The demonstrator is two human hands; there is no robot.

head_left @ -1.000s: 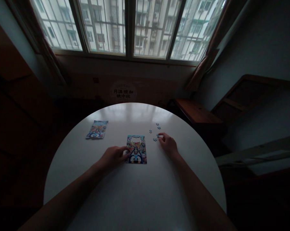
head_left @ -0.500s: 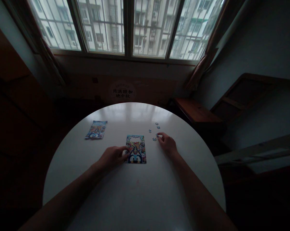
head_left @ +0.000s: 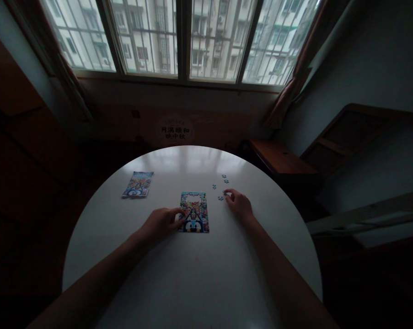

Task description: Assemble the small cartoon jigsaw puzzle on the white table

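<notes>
A colourful jigsaw puzzle (head_left: 200, 211) lies on the white round table, with a blue cartoon figure along its bottom and a white gap near its top. My left hand (head_left: 163, 220) rests at the puzzle's left edge, index finger and thumb apart, fingertips touching it. To the right of the puzzle, my right hand (head_left: 239, 205) pinches a small puzzle piece (head_left: 224, 192) at the tabletop; fingers partly hide it. Around those fingertips lie several loose pieces, among them one puzzle piece (head_left: 220, 198) just below and another piece (head_left: 214, 186) to the left.
At the table's left lies a printed picture sheet or packet (head_left: 138, 185) with a similar design. The round table (head_left: 192, 283) has its far edge toward a barred window (head_left: 182, 41). A brown wooden bench (head_left: 278, 157) stands beyond the table on the right.
Both hands keep nearly the same places and grips. The whole view has shifted very slightly; no piece has visibly moved on the table.
</notes>
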